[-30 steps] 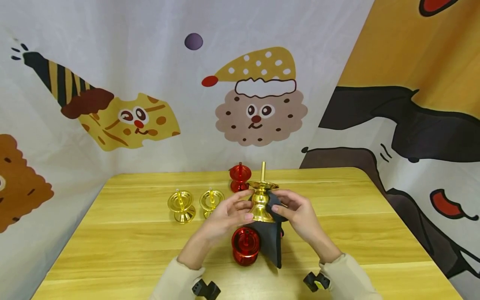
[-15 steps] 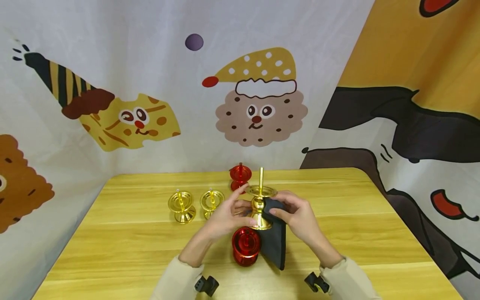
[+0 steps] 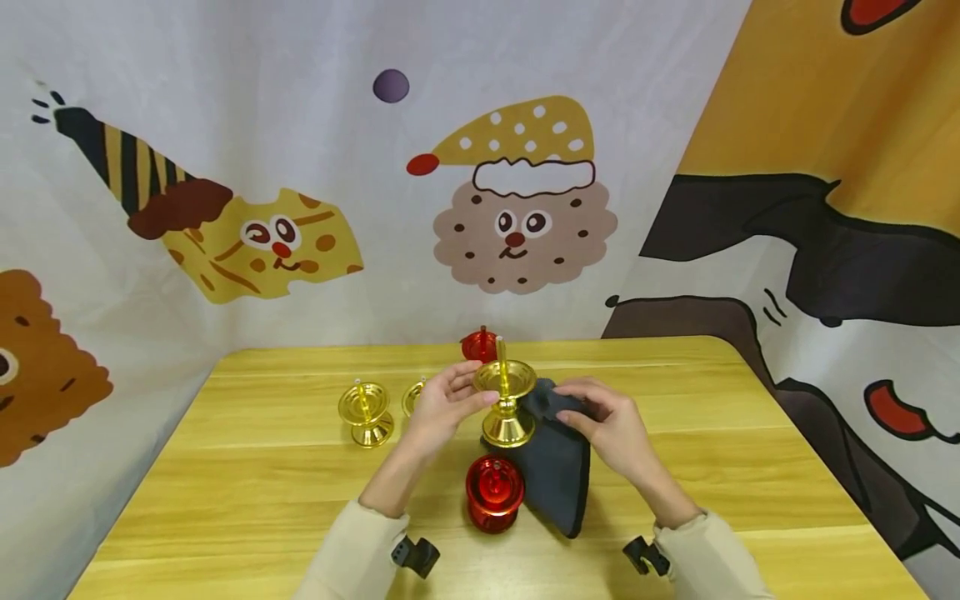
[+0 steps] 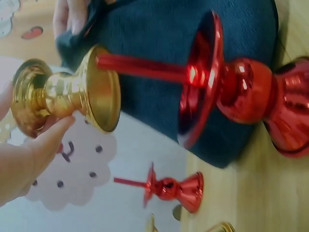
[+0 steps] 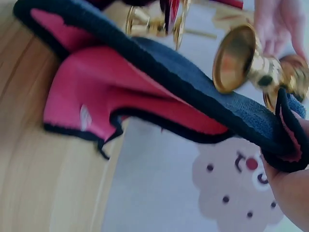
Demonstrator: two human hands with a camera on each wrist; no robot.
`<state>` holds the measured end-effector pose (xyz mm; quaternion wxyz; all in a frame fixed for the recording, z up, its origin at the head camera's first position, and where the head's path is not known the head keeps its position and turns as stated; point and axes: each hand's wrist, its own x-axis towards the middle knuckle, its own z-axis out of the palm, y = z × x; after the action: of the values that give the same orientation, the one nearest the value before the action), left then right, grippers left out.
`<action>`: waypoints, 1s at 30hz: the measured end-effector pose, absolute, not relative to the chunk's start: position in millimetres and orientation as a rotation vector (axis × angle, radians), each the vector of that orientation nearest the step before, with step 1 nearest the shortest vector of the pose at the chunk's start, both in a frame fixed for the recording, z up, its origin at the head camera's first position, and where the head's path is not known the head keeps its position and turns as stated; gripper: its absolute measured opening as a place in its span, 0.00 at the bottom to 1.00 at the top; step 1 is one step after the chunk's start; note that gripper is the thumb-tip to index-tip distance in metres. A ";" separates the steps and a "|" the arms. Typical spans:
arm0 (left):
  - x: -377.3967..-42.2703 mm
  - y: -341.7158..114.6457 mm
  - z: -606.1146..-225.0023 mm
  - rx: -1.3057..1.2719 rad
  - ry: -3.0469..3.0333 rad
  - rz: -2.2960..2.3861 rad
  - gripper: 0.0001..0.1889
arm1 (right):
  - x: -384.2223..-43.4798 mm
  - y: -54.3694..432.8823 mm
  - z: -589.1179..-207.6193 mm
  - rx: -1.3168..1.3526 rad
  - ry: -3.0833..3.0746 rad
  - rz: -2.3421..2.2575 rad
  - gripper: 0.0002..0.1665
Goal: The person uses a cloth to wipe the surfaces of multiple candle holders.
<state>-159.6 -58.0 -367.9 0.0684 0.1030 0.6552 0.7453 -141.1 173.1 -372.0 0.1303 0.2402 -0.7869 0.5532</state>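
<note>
My left hand (image 3: 441,408) holds a shiny gold candlestick (image 3: 507,429) above the table, thumb and fingers at the dish and stem. Its spike points up, tilted slightly toward me in the head view. Beside it my right hand (image 3: 613,427) pinches the bunched upper edge of a dark grey-blue cloth (image 3: 553,471). The cloth hangs down behind the candlestick, and its pink underside (image 5: 96,87) with black edging shows in the right wrist view. Just below, a red candlestick (image 3: 493,498) stands upright on the table, close to the cloth's left side.
Two gold candlesticks, one at the left (image 3: 365,408) and another (image 3: 410,400) partly hidden by my left hand, stand on the wooden table (image 3: 247,483). A second red candlestick (image 3: 477,346) stands near the back edge. A printed curtain (image 3: 390,275) hangs behind.
The gold candlestick has shifted left and tipped toward me. My right hand has moved slightly right with the cloth, which now hangs more spread out.
</note>
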 end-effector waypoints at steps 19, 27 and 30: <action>-184.4 -49.0 -446.0 0.157 2.229 2.163 0.31 | -146.2 235.8 -379.6 0.242 -2.444 1.393 0.15; -185.2 -47.8 -458.2 0.157 2.215 2.187 0.33 | -144.3 235.8 -379.8 0.228 -2.456 1.409 0.16; -180.7 -48.1 -449.4 0.170 2.208 2.188 0.32 | -145.1 238.9 -378.0 0.223 -2.431 1.400 0.16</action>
<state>-180.7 -48.1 -449.4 0.0145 0.0545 0.7092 0.7028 -145.1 238.9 -378.0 0.1628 0.0782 -0.8524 0.4907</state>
